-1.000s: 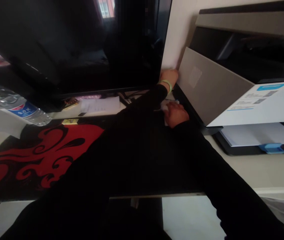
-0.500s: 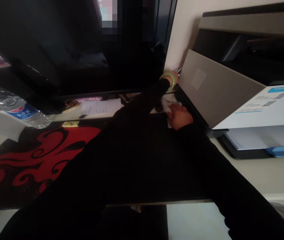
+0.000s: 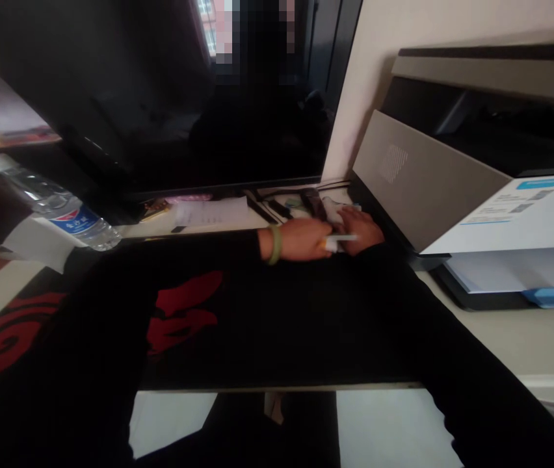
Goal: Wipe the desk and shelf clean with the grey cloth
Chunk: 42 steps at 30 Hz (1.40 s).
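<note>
My left hand [image 3: 303,238], with a green bangle on its wrist, is closed on a thin white stick-like object [image 3: 341,241] that pokes out to the right. My right hand [image 3: 362,229] lies just beside it, fingers curled down on a white cloth or paper [image 3: 338,213] on the black and red desk mat [image 3: 184,312]. Both hands sit close to the left side of a printer [image 3: 428,188]. Both sleeves are black.
A large dark monitor [image 3: 160,97] stands behind the mat. A water bottle [image 3: 60,211] lies at the left. Papers [image 3: 211,211], cables and pens lie under the monitor. The printer's paper tray [image 3: 511,276] sticks out at the right.
My left hand has come back from behind the printer's corner to the mat, now holding a thin white object beside my right hand. The view shifted a little to the left.
</note>
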Motion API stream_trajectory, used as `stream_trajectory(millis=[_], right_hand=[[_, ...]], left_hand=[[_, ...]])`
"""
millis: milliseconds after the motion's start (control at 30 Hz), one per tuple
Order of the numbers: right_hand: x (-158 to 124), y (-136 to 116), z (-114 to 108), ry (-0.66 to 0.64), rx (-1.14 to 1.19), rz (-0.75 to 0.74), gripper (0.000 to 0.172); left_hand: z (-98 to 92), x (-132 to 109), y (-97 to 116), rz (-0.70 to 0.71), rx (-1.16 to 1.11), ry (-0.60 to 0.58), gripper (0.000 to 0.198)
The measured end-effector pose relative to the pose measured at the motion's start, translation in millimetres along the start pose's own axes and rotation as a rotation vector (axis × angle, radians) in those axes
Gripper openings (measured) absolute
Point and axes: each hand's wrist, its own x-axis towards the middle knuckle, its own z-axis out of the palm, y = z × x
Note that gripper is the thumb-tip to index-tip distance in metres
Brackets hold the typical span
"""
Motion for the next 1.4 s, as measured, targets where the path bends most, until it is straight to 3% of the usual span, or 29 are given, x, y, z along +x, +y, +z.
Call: stream_trajectory(millis=[100,167,200,267,333,467,600,700,833,933,1067,1167,1267,1400], right_hand=[[0.2,-0.8,-1.8,-0.038,-0.007,0.034,0.051],[0.3,-1.9,-3.1,-0.033,-0.010,0.040,0.052],[0.3,-2.4,-3.6,-0.030,-0.011,0.043,0.053],[0.1,-2.6,-3.9,-0.024,-0.008,0.047,0.054],[-0.2,-1.5,-3.4,-0.015,-0.001,0.040,0.055],[-1.3,3.8,0.4,0.010,0.013,0.007,0.055],[-2.1,10.3,3.9,0.047,0.051,0.032,0.055],[-1.4,13.3,3.6,0.091,0.114,0.086,0.055],[-0.4,11.8,0.7,0.109,0.141,0.150,0.054],[-1.6,7.9,-0.8,0.094,0.112,0.131,0.050],[-4.7,3.3,-1.8,0.087,0.064,0.089,0.049],[-4.9,0.7,-2.9,0.064,0.020,0.072,0.049],[-3.7,-0.9,-3.7,0.025,-0.029,0.076,0.047],[-4.5,-1.2,-2.9,0.030,-0.060,0.107,0.047]], left_hand=[[19.7,-44.4,1.4,0.018,0.067,-0.099,0.055],[21.5,-46.0,-6.9,0.096,0.000,-0.065,0.074],[20.1,-39.0,-13.8,0.150,-0.041,-0.024,0.077],[16.2,-13.1,-31.8,0.232,-0.075,0.081,0.061],[14.3,21.3,-52.3,0.213,0.016,0.153,0.050],[19.4,81.5,-84.1,0.187,0.255,0.060,0.059],[24.9,99.9,-91.1,0.236,0.400,0.071,0.051],[21.8,82.2,-82.9,0.195,0.453,0.152,0.054],[11.6,30.2,-63.1,0.226,0.458,0.206,0.056],[9.1,-7.5,-49.0,0.248,0.435,0.139,0.053],[8.1,-36.1,-40.2,0.190,0.303,-0.031,0.056],[0.9,-45.5,-42.0,0.189,0.078,-0.114,0.059],[-5.6,-42.8,-50.7,0.238,-0.108,-0.145,0.045],[-0.3,-9.5,-74.2,0.088,0.061,0.088,0.039]])
